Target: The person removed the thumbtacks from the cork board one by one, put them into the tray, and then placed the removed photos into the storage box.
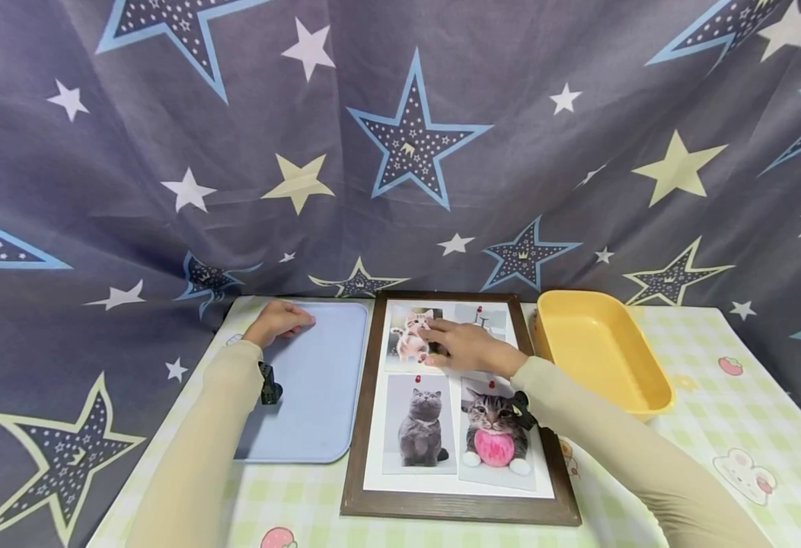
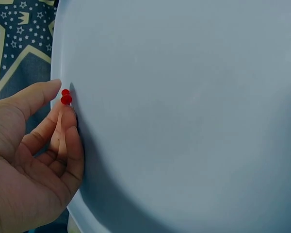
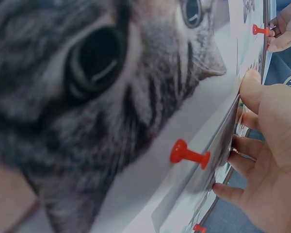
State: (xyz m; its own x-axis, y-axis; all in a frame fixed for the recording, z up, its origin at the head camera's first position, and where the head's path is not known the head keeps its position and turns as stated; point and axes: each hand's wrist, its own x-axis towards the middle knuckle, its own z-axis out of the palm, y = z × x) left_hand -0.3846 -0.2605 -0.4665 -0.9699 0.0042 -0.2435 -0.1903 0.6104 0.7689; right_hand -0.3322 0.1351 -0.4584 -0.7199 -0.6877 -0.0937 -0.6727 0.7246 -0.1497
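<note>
My left hand [image 1: 279, 326] is at the far left part of the pale blue tray [image 1: 314, 396]. Between its thumb and index fingertips it pinches a red push pin [image 2: 66, 97]. Over the framed white board [image 1: 373, 464], my right hand [image 1: 469, 348] rests with fingers spread, touching the kitten photo [image 1: 407, 342] at the upper left and partly covering it. Red push pins fix a grey cat photo [image 1: 395, 426] at lower left and a tabby photo [image 1: 472, 457] with a pink ball at lower right. Behind my right hand, the upper-right photo [image 1: 469, 312] also has a pin.
A yellow bin [image 1: 595, 335] stands right of the frame. Under everything lies a green checked tablecloth [image 1: 688, 434]. A dark star-patterned curtain [image 1: 407, 243] hangs close behind the table and along its left side.
</note>
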